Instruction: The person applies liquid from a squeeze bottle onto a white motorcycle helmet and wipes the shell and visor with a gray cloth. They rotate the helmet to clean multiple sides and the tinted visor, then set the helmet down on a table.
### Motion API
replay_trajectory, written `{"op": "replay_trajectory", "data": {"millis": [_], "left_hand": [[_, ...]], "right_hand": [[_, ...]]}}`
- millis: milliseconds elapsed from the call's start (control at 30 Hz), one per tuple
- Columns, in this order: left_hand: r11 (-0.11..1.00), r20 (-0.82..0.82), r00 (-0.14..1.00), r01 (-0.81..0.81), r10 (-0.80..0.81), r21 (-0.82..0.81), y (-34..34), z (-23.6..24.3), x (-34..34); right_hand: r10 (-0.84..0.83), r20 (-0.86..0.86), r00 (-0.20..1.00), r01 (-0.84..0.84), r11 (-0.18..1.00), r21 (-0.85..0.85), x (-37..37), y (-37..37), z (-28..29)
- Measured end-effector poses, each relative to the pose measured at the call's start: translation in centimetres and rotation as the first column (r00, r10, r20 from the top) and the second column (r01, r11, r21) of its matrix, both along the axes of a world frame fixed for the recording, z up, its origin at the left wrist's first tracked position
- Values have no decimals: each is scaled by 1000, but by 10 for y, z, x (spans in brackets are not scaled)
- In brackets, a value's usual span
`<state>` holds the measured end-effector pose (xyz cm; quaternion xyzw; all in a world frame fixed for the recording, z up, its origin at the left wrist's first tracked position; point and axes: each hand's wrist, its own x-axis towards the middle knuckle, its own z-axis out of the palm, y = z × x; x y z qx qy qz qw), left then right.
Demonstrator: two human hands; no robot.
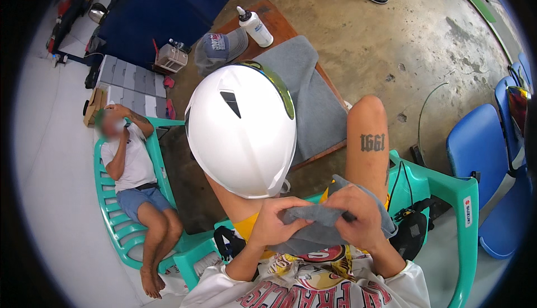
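A grey cloth (314, 215) is pinched between my two hands, low over my lap. My left hand (275, 218) has thumb and fingers closed on one edge of it. My right hand (358, 210) grips the bunched part, where a small dark piece shows between the fingers; I cannot tell what it is. The rest of the cloth drapes across my thighs. Just beyond my left hand sits a glossy white helmet (240, 134), its shell facing up and its tinted visor (279, 87) toward the table. Neither hand touches the helmet.
A wooden table (269, 16) ahead carries a grey towel (313, 101), a white squeeze bottle (257, 28) and a grey cap (221, 50). Another person (134, 162) sits on a green bench (114, 218) at left. Blue chairs (481, 140) stand at right.
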<state>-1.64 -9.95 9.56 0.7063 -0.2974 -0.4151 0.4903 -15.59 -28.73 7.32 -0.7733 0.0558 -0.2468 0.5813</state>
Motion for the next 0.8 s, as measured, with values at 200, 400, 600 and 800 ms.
{"op": "replay_trajectory", "data": {"millis": [200, 400, 600, 800], "left_hand": [[985, -305, 949, -122, 81, -118, -10, -19, 11], [974, -732, 680, -139, -36, -177, 2, -24, 21], [967, -676, 737, -181, 14, -178, 3, -13, 16], [998, -165, 984, -60, 61, 7, -1, 7, 4]], "right_hand": [[26, 163, 986, 12, 974, -228, 1, -5, -8], [76, 149, 986, -24, 945, -325, -4, -7, -11], [136, 72, 988, -102, 930, -353, -8, -8, -14], [72, 94, 993, -69, 997, -35, -9, -4, -6]]}}
